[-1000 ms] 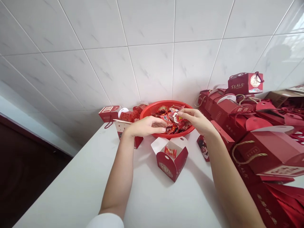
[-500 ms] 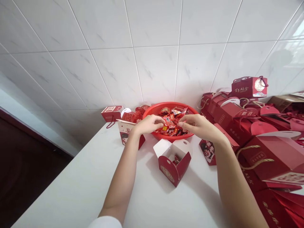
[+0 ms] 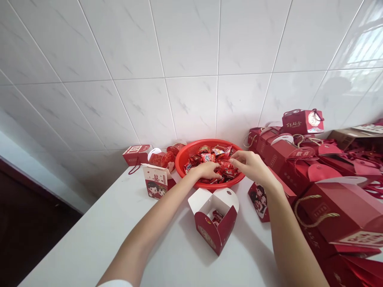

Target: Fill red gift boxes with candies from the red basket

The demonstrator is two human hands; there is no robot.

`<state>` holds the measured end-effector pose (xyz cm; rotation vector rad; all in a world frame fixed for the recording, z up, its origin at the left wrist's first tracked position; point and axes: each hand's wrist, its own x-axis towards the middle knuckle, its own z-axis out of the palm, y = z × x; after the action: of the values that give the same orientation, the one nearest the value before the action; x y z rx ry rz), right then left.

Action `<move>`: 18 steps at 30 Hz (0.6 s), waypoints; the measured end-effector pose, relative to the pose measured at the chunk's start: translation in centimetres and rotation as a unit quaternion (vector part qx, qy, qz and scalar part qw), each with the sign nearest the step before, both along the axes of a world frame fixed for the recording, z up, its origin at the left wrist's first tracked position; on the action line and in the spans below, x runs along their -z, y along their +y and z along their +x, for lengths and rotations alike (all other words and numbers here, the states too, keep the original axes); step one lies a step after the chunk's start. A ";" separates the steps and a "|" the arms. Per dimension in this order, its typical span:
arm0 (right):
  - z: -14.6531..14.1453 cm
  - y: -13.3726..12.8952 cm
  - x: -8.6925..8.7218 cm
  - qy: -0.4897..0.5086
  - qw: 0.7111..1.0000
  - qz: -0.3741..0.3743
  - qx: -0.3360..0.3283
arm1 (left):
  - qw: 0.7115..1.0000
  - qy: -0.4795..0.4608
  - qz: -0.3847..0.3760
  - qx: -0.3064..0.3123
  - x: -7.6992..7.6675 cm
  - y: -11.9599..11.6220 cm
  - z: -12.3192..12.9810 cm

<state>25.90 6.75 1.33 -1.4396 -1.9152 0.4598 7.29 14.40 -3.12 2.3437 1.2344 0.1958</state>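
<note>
A red plastic basket [image 3: 180, 164] holds several wrapped candies [image 3: 206, 158], mostly in red wrappers. My left hand [image 3: 209, 170] reaches down among them, its fingers drawn together; what they hold, if anything, is hidden. At the basket's right edge, my right hand [image 3: 250, 164] hovers with thumb and fingers bent and slightly apart, and nothing shows between them. In front of the basket stands a dark red gift box [image 3: 218, 235] with its white-lined flaps up. A few candies [image 3: 217, 217] lie inside this box.
Other small boxes with printed figures flank the basket, one at left [image 3: 156, 183] and one at right [image 3: 259, 202]. A big pile of red gift boxes [image 3: 344, 203] with rope handles fills the right side. A tiled wall [image 3: 191, 99] rises behind the white table [image 3: 98, 235].
My left hand has moved right and deeper among the candies. My right hand has shifted slightly to the basket's right edge. The view has tilted up a little, and more candy shows in the box.
</note>
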 end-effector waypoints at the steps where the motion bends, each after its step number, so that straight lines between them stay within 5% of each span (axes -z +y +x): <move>1: -0.1 0.0 0.0 -0.004 1.000 0.000 0.001 | 1.000 0.017 0.000 0.002 0.0 0.1 0.1; 7: -0.3 -0.3 -0.3 0.010 1.000 -0.001 -0.008 | 0.996 -0.001 -0.079 0.043 0.4 -0.4 0.1; 12: -0.1 -0.6 -0.5 0.024 0.999 0.006 -0.030 | 0.998 0.010 -0.036 0.048 0.5 -0.8 0.1; 18: 0.2 -1.0 -0.9 0.063 0.997 -0.017 -0.050 | 0.994 -0.064 -0.075 0.036 0.2 -1.2 0.0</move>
<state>26.10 5.71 2.22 -1.3076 -1.8915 0.6188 7.33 13.17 -3.35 2.2060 1.0635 0.2174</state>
